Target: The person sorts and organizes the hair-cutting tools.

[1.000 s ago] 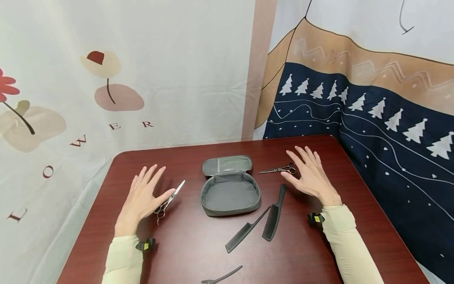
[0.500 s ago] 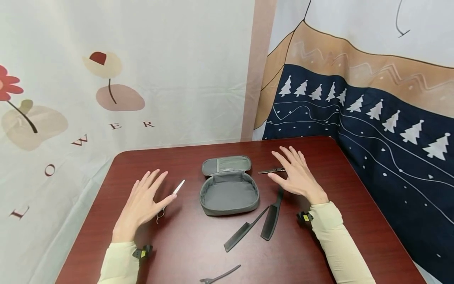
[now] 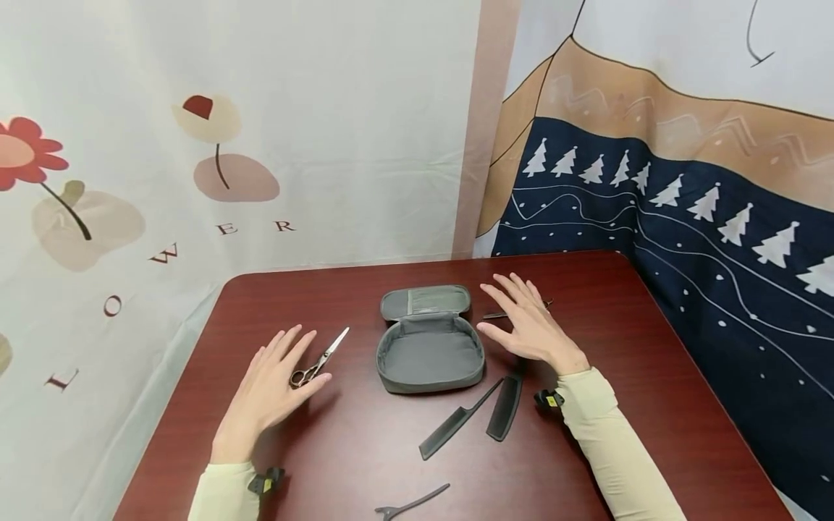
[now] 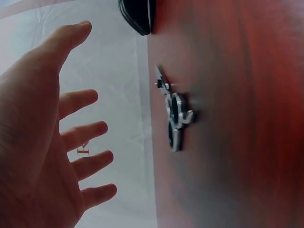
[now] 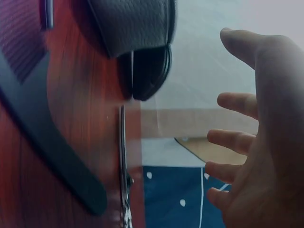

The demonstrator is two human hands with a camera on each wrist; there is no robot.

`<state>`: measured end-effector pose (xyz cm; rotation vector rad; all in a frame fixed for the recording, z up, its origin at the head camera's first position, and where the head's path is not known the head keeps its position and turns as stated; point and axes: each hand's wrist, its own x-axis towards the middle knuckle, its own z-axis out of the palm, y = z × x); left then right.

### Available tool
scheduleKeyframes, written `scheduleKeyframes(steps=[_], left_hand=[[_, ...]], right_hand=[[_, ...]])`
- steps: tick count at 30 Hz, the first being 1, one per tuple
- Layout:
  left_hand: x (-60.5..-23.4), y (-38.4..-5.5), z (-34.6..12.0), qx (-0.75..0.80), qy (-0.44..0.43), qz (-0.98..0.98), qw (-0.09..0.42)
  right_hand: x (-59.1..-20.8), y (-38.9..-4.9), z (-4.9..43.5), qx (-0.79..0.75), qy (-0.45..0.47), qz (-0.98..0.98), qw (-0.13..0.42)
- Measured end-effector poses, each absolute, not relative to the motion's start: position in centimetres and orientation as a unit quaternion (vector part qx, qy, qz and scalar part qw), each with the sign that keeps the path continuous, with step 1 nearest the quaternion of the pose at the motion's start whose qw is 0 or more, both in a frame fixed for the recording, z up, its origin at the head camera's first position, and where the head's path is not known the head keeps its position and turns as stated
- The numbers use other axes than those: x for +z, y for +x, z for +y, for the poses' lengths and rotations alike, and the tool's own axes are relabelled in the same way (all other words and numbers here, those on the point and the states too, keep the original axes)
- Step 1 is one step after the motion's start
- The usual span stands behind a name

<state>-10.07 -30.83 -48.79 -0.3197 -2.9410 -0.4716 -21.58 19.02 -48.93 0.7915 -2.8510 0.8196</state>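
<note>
My left hand hovers over the table's left side with fingers spread. Just beyond its thumb lie silver scissors, whose finger loops show in the left wrist view. My right hand is held above the right side, fingers spread and holding nothing. It partly covers a second pair of scissors, seen edge-on as thin blades in the right wrist view. Between the hands stands a grey zip case, lid folded back. A wide black comb lies below the right hand, its handle partly hidden.
A narrower black comb lies in front of the case, beside the wide one. Nearer the front is a slim grey hair clip. Printed curtains hang behind the dark red table and along its right side.
My right hand has shifted left toward the case, covering more of the second scissors. The left hand has drawn back nearer me, uncovering the loops of the first scissors. The view has turned slightly.
</note>
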Motion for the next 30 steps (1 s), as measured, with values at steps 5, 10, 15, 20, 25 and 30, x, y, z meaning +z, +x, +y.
scheduleKeyframes(steps=[5,10,15,20,25,30], left_hand=[[-49.3,-9.2,-30.8,-0.155,-0.107,-0.98,0.07],[-49.8,-8.4,-30.9,-0.148,-0.091,-0.983,0.061],[-50.5,-7.9,-30.8,-0.148,-0.084,-0.982,0.079],[-50.9,-7.6,-30.6,-0.148,-0.072,-0.983,0.078],[-51.2,-7.4,-30.6,-0.143,-0.052,-0.986,0.068],[-51.6,-7.4,-30.4,-0.136,-0.057,-0.986,0.08]], right_hand=[[-49.3,-21.5,17.7,0.271,0.277,-0.922,0.024],[-49.6,-21.4,16.3,0.268,0.296,-0.917,0.022],[-49.8,-21.6,15.2,0.267,0.31,-0.912,0.022],[-50.2,-21.8,14.3,0.264,0.317,-0.911,0.012],[-50.4,-21.7,13.7,0.258,0.325,-0.91,0.003],[-50.4,-21.5,13.4,0.248,0.335,-0.909,-0.001]])
